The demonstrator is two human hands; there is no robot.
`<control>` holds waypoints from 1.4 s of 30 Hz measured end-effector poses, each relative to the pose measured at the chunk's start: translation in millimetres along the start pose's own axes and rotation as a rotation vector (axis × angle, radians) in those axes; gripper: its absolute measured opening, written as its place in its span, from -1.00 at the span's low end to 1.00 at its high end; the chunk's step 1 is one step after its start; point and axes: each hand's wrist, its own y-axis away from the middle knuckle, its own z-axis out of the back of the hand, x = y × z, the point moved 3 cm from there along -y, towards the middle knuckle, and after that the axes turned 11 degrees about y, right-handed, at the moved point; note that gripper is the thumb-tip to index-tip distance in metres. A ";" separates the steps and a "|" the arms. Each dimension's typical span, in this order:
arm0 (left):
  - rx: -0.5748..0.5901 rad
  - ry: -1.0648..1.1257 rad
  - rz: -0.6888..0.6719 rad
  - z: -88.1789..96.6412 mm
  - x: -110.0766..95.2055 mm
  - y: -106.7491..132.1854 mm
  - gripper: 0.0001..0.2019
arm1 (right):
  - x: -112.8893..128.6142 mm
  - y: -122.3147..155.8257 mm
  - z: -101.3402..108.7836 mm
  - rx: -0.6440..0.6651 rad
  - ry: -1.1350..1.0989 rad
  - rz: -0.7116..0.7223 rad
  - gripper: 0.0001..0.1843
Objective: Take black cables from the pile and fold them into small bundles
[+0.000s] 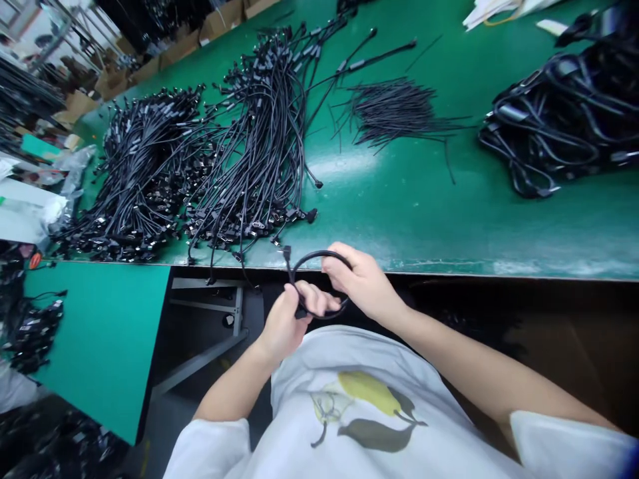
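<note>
A black cable (319,254) is bent into a loop between my two hands, just off the front edge of the green table. My left hand (294,313) is closed around the loop's left side, and one plug end sticks up above its thumb. On the loop's right side, my right hand (362,279) grips the cable with thumb and fingers. Beyond my hands lies a pile of loose black cables (259,146) with plugs at their ends. Farther right is a heap of thin black ties (394,110).
Another cable pile (144,159) lies on the left of the green table (379,206). Coiled cables (564,120) are heaped at the right. A lower green table (110,332) stands at left, with bagged black parts (37,332) on it. Cardboard boxes (180,50) line the far edge.
</note>
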 end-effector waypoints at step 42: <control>0.222 -0.190 0.228 -5.4 22.7 -8.6 -0.60 | 31.1 -28.9 -3.1 0.167 -0.418 0.043 -0.57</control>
